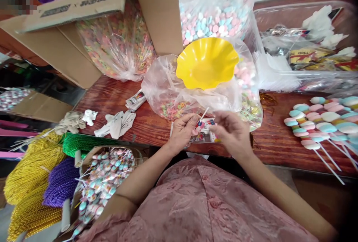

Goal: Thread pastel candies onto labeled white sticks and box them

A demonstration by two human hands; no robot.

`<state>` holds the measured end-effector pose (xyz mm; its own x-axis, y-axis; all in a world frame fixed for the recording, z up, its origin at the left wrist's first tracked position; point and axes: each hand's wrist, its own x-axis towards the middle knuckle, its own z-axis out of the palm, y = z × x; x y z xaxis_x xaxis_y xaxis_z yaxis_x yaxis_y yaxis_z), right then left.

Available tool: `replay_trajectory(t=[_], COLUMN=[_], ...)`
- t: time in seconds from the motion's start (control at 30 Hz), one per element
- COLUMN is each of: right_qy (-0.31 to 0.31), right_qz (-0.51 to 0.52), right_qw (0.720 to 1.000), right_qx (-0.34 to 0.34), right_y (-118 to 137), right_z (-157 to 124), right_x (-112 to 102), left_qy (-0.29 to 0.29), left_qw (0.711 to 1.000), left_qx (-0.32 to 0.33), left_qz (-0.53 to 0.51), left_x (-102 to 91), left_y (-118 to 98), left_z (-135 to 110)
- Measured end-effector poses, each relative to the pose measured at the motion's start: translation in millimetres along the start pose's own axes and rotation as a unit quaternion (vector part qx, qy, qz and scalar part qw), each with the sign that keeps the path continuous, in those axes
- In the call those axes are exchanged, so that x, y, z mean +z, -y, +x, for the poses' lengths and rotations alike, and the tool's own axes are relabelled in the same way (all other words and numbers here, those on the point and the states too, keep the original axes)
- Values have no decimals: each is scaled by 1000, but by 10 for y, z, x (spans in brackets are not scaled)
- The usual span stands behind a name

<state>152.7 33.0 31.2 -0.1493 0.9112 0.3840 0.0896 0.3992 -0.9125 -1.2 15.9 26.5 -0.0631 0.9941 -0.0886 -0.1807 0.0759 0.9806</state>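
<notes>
Just above the table's front edge, my left hand point(183, 129) is closed in a pinch by a thin white stick point(205, 113). The stick slants up to the right from the fingertips; what its lower end joins is hard to make out. My right hand point(233, 132) is to the right of it, fingers bent and smeared by motion, so its grip does not show. Printed packets or labels point(207, 135) lie under and between both hands. Beyond them a yellow wavy-rimmed bowl point(207, 63) rests on clear bags of candy rings point(172, 108) and marshmallows point(246, 74).
Marshmallow sticks point(321, 122) lie at the right, below a clear plastic bin point(279, 76). A cardboard box point(159, 14) with bagged candy rings stands back left. Crumpled gloves point(116, 124) lie on the table point(112, 89). Lower left are bead strands point(30, 167) and a carton of wrapped candy sticks point(103, 175).
</notes>
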Motion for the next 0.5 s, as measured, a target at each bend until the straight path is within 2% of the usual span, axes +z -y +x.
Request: replay_trajectory(t=[0.07, 0.13, 0.23, 0.33, 0.5], right_qy=[14, -1, -16, -12, -79], right_qz=[-11, 1, 28, 37, 62], right_qw=[1000, 1000, 999, 998, 994], right_qx=[0, -8, -24, -47, -49], right_y=[-28, -50, -65, -63, -48], right_z=[-87, -108, -43, 9, 7], right_x=[53, 83, 59, 46, 142], left_qy=[11, 24, 58, 92, 118], left_qw=[1000, 999, 995, 992, 985], left_qx=[6, -15, -62, -78, -116], left_qz=[-15, -28, -51, -38, -48], left_x=[54, 105, 123, 90, 50], left_y=[29, 48, 53, 17, -97], left_z=[-3, -26, -65, -86, -86])
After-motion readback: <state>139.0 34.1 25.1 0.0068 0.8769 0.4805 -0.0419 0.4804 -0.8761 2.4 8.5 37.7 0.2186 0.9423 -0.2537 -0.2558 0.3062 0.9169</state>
